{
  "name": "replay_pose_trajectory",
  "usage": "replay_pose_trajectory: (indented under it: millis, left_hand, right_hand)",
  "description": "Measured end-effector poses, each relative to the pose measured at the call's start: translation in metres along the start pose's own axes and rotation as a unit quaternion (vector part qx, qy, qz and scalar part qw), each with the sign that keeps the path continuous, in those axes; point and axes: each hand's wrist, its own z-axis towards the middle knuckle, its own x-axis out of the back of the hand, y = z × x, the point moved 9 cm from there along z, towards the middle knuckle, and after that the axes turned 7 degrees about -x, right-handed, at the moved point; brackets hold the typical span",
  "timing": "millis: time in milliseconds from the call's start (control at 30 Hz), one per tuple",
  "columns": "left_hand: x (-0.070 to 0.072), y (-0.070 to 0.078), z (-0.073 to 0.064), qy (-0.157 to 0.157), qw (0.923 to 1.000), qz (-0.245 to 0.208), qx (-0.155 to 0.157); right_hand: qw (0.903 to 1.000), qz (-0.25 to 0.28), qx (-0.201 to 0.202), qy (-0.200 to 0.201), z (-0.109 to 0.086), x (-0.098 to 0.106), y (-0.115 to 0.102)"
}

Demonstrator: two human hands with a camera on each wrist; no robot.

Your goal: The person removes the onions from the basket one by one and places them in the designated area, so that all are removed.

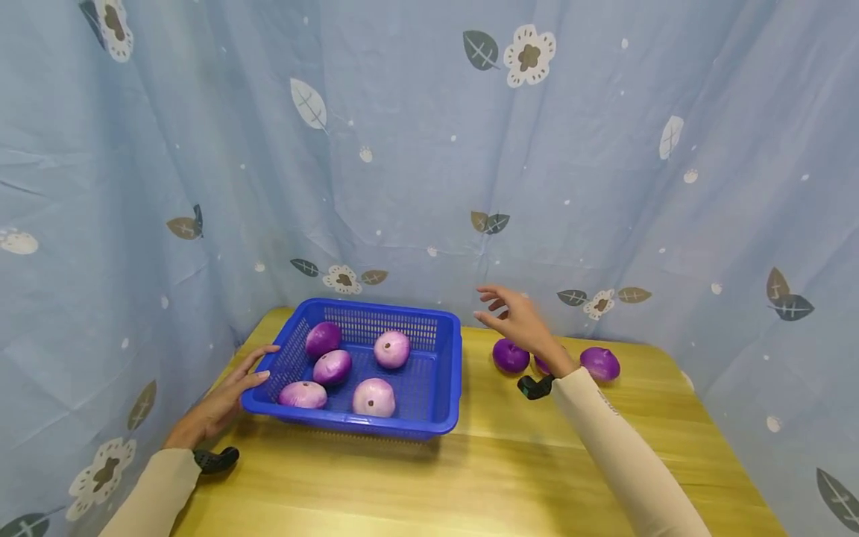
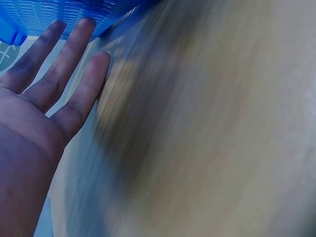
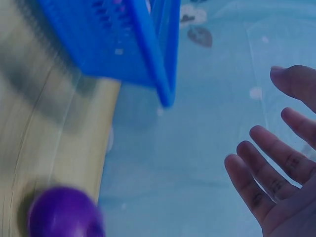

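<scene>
A blue plastic basket (image 1: 352, 428) stands on the table, with several purple-and-white onions inside, one of them a pale onion (image 1: 373, 398) near the front. My left hand (image 1: 231, 389) touches the basket's left rim, fingers extended; in the left wrist view its fingertips reach the basket's slotted wall (image 2: 118, 10). My right hand (image 1: 517, 319) is raised in the air right of the basket, holding nothing, its fingers apart and loosely bent. Below and beside it lie a dark purple onion (image 1: 511, 356), another onion partly hidden by the wrist, and a third onion (image 1: 600, 364) farther right.
The yellow wood-grain table (image 1: 376, 485) ends at a blue patterned curtain (image 1: 416, 186) behind and on both sides. Each wrist wears a black device, such as the right wrist's black device (image 1: 535, 387).
</scene>
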Motion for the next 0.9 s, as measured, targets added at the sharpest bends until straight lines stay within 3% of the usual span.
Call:
replay_pose_trajectory:
  millis: [400,900]
  left_hand:
    - [0.000,-0.002,0.000,-0.002,1.0000,-0.006,0.005]
    - [0.001,-0.004,0.002,0.001,0.9999,-0.006,0.008]
  right_hand:
    - [0.9979,0.019,0.045,-0.043,0.030,-0.055,-0.055]
    - [0.9939,0.021,0.053,-0.095,0.050,-0.111,-0.090]
